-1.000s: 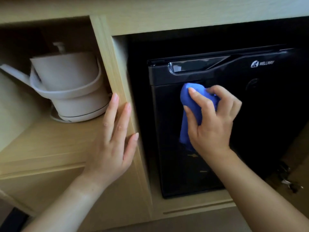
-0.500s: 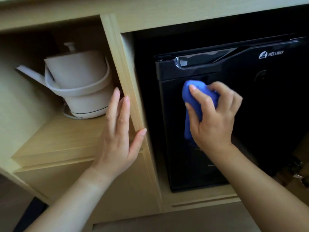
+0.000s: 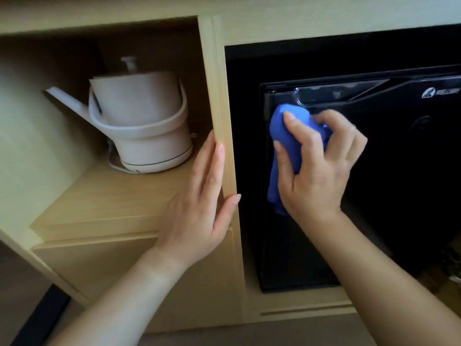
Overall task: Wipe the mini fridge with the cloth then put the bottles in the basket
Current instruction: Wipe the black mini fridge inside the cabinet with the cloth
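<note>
Two hands at work: the right hand (image 3: 316, 171) has its fingers curled round a bunched-up blue cloth (image 3: 287, 136), pressed on the mini fridge (image 3: 399, 196) door near its top left corner. The left hand (image 3: 199, 203) lies flat and open on the wooden post (image 3: 219, 96) just left of the fridge. The cloth looks soft and light, so a loose fistful should do. No bottles or basket in sight.
</note>
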A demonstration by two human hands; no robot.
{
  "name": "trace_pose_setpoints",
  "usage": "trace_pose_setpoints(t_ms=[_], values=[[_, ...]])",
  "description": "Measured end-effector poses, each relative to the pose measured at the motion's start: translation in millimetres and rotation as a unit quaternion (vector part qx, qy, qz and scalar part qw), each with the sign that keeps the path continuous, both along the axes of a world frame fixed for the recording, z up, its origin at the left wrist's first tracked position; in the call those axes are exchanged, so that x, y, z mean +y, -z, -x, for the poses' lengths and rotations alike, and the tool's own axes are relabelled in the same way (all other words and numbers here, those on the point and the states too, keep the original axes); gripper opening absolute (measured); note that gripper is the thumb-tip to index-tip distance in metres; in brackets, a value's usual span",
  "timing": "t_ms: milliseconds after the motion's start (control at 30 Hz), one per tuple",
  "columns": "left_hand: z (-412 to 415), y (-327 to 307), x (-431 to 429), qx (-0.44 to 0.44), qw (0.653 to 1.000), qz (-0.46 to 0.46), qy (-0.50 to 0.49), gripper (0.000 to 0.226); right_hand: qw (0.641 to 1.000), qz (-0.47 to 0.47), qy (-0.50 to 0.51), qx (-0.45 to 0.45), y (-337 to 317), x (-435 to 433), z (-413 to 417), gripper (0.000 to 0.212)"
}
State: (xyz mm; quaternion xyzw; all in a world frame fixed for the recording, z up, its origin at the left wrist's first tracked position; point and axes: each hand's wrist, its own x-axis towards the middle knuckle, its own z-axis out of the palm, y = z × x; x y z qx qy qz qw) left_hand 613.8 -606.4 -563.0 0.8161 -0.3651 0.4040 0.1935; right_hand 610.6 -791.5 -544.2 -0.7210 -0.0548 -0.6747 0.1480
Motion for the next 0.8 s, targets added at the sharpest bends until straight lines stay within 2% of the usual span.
trace_pose_setpoints(t_ms=[100, 200, 367, 500, 633, 800], values=[[0, 0, 2, -0.001, 1.0, 0.0, 0.009, 0.064, 0.998, 0.041, 0.0, 0.038, 16, -16, 7, 0.024], [2, -1, 8, 0.007, 1.0, -0.01, 0.017, 0.066, 0.999, 0.024, 0.008, 0.046, 16, -29, 13, 0.025], [7, 5, 34, 0.02, 0.996, -0.062, -0.062, 0.064, 0.999, -0.044, 0.01, -0.01, -11, -7, 6, 0.024], [12, 14, 41, 0.048, 0.99, -0.073, -0.107, 0.052, 0.997, -0.072, 0.006, -0.038, -21, 13, -1, 0.023], [13, 17, 39, 0.037, 0.989, -0.08, -0.122, 0.042, 1.0, -0.006, 0.007, -0.029, -16, 15, -5, 0.024], [13, 16, 39, 0.024, 0.989, -0.079, -0.123, 0.038, 0.998, 0.055, 0.0, 0.038, 9, -2, 5, 0.025]])
